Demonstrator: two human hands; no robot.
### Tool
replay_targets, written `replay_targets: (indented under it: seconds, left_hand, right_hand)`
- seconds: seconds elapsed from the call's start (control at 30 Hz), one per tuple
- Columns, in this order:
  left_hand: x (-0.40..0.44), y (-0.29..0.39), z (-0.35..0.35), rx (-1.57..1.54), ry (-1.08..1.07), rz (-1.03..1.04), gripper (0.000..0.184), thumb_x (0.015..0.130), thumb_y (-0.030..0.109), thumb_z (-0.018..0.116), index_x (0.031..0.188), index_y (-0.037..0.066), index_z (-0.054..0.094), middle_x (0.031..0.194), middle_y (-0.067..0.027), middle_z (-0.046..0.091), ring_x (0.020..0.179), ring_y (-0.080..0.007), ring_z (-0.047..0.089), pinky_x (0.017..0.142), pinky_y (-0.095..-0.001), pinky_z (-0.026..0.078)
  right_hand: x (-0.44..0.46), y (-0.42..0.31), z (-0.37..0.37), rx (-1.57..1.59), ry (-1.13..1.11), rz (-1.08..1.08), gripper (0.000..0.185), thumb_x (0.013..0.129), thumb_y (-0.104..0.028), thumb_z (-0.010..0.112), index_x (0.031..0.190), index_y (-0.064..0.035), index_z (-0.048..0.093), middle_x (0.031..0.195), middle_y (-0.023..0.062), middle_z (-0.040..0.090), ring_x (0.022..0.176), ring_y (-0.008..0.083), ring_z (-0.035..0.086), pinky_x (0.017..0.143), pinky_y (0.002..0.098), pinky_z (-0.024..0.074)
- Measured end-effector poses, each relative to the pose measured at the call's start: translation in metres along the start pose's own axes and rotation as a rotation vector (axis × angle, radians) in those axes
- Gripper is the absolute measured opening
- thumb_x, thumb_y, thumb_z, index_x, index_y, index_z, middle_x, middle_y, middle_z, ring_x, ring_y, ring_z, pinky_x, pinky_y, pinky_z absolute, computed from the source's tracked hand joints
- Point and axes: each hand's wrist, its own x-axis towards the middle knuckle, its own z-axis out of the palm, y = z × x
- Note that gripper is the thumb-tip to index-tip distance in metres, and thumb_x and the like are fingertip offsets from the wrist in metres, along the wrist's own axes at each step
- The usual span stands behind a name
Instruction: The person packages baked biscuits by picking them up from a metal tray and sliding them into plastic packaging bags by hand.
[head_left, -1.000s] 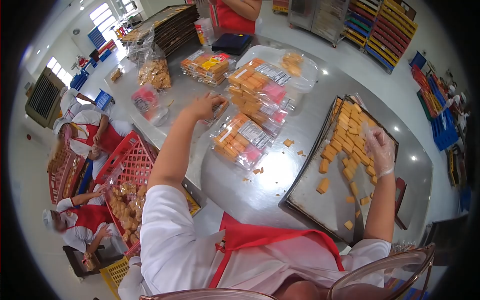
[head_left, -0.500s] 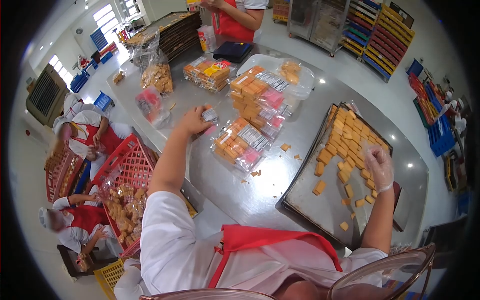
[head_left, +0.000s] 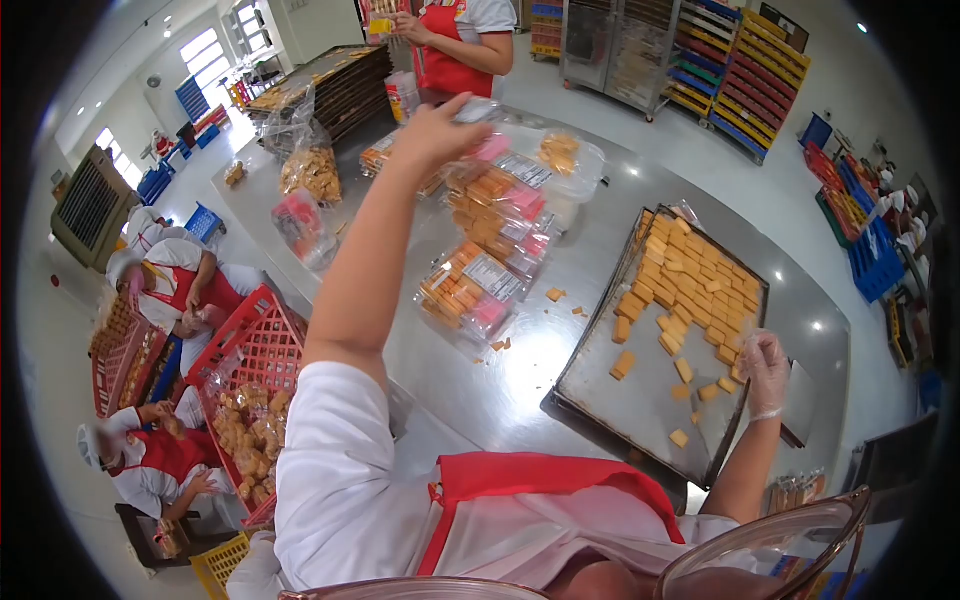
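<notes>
My left hand (head_left: 440,138) is raised over the back of the packed biscuits, its fingers round a clear pack with a pink part (head_left: 492,148), which the hand partly hides. Below it are stacked clear packs of orange-brown biscuits (head_left: 482,205), with another labelled pack (head_left: 468,288) nearer to me. On the right, a dark metal tray (head_left: 640,410) holds many small rectangular biscuits (head_left: 690,280), close-set at the back and loose at the front. My right hand (head_left: 766,372), in a clear glove, is closed at the tray's right edge; whatever it may hold is hidden.
Stacked trays (head_left: 335,95), a bag of biscuits (head_left: 310,175) and a pink-printed pouch (head_left: 298,222) stand back left. A white tub (head_left: 590,165) is behind the packs. A red crate (head_left: 262,335) is at left. A co-worker in a red apron (head_left: 440,62) stands across the table.
My left hand has moved up and away from me with the pack, from the table left of the stacks to above them. My right hand has shifted slightly down to the tray's right edge.
</notes>
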Motion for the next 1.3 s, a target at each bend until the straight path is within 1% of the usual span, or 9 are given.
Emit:
replay_targets:
  seconds: [0.2, 0.3, 0.33, 0.43, 0.67, 0.83, 0.9, 1.07, 1.3]
  left_hand:
    - [-0.005, 0.048, 0.046, 0.368, -0.213, -0.037, 0.074, 0.065, 0.068, 0.046, 0.129, 0.031, 0.036, 0.13, -0.016, 0.037, 0.12, -0.0304, 0.035, 0.098, -0.0495, 0.022]
    - [-0.002, 0.034, 0.04, 0.477, -0.294, 0.255, 0.072, 0.07, 0.07, 0.038, 0.13, 0.03, 0.034, 0.133, -0.0102, 0.035, 0.121, -0.0304, 0.034, 0.098, -0.0504, 0.021]
    - [-0.002, 0.041, 0.037, 0.312, -0.196, -0.038, 0.065, 0.076, 0.067, 0.033, 0.129, 0.029, 0.036, 0.133, -0.0079, 0.036, 0.121, -0.0298, 0.035, 0.097, -0.0525, 0.023]
    - [-0.011, 0.039, 0.02, 0.137, -0.007, -0.084, 0.061, 0.079, 0.064, 0.031, 0.125, 0.026, 0.043, 0.127, -0.0112, 0.043, 0.117, -0.0301, 0.041, 0.095, -0.0494, 0.028]
    - [-0.013, -0.006, 0.007, -0.443, 0.168, 0.115, 0.053, 0.084, 0.049, 0.043, 0.115, 0.006, 0.052, 0.108, -0.0157, 0.056, 0.106, -0.0226, 0.05, 0.09, -0.0328, 0.035]
    - [-0.097, 0.027, -0.029, -1.091, 0.466, 0.564, 0.055, 0.084, 0.055, 0.038, 0.111, 0.01, 0.054, 0.118, -0.0129, 0.048, 0.113, -0.0222, 0.041, 0.095, -0.0413, 0.028]
    - [-0.162, 0.051, -0.047, -1.363, 0.396, 1.018, 0.045, 0.085, 0.046, 0.042, 0.088, 0.005, 0.059, 0.12, -0.0179, 0.043, 0.11, -0.0265, 0.042, 0.093, -0.0375, 0.03]
    - [-0.272, 0.118, -0.056, -1.293, -0.097, 1.726, 0.079, 0.071, 0.075, 0.027, 0.109, 0.013, 0.058, 0.132, -0.0306, 0.017, 0.124, -0.0424, 0.016, 0.1, -0.0501, 0.008]
    - [-0.345, 0.165, -0.05, -1.3, -0.525, 1.62, 0.081, 0.066, 0.071, 0.042, 0.124, 0.015, 0.04, 0.138, -0.0197, 0.01, 0.128, -0.038, 0.008, 0.1, -0.0536, 0.007]
  right_hand:
    - [-0.022, 0.015, -0.006, -0.014, -0.043, -0.029, 0.008, 0.082, -0.013, 0.056, 0.086, -0.0086, 0.052, 0.07, -0.0032, 0.049, 0.058, 0.0052, 0.044, 0.051, 0.0185, 0.0351]
    - [-0.03, 0.023, -0.015, -0.021, -0.05, -0.039, 0.008, 0.082, -0.014, 0.056, 0.087, -0.0084, 0.052, 0.07, -0.0032, 0.049, 0.059, 0.0053, 0.044, 0.052, 0.0183, 0.0349]
    - [-0.032, 0.024, -0.017, -0.002, -0.032, -0.038, 0.009, 0.082, -0.015, 0.056, 0.087, -0.0083, 0.052, 0.07, -0.0031, 0.049, 0.059, 0.0053, 0.044, 0.052, 0.0184, 0.0349]
    - [-0.038, 0.023, -0.024, -0.022, 0.007, -0.027, 0.01, 0.082, -0.016, 0.055, 0.087, -0.0076, 0.052, 0.07, -0.0027, 0.049, 0.06, 0.0056, 0.044, 0.053, 0.0189, 0.0349]
    - [-0.053, 0.022, -0.043, -0.108, 0.073, -0.048, 0.013, 0.082, -0.018, 0.055, 0.085, -0.0057, 0.052, 0.069, -0.0018, 0.048, 0.059, 0.0061, 0.043, 0.052, 0.0194, 0.0343]
    - [-0.067, 0.032, -0.057, -0.216, 0.18, -0.097, 0.014, 0.084, -0.017, 0.053, 0.088, -0.0043, 0.052, 0.072, -0.0022, 0.047, 0.06, 0.0055, 0.042, 0.053, 0.0194, 0.0347]
    - [-0.071, 0.064, -0.066, -0.229, 0.302, -0.167, 0.014, 0.085, -0.017, 0.052, 0.091, -0.0042, 0.052, 0.073, -0.0026, 0.047, 0.061, 0.0052, 0.041, 0.053, 0.0193, 0.0347]
    - [-0.08, 0.123, -0.085, -0.237, 0.49, -0.309, 0.017, 0.087, -0.019, 0.051, 0.094, -0.0039, 0.052, 0.077, -0.0005, 0.048, 0.06, 0.0056, 0.038, 0.052, 0.0197, 0.0338]
    - [-0.085, 0.105, -0.098, -0.233, 0.419, -0.311, 0.021, 0.087, -0.018, 0.051, 0.098, 0.0008, 0.053, 0.085, 0.0044, 0.055, 0.069, 0.0084, 0.045, 0.061, 0.0204, 0.0381]
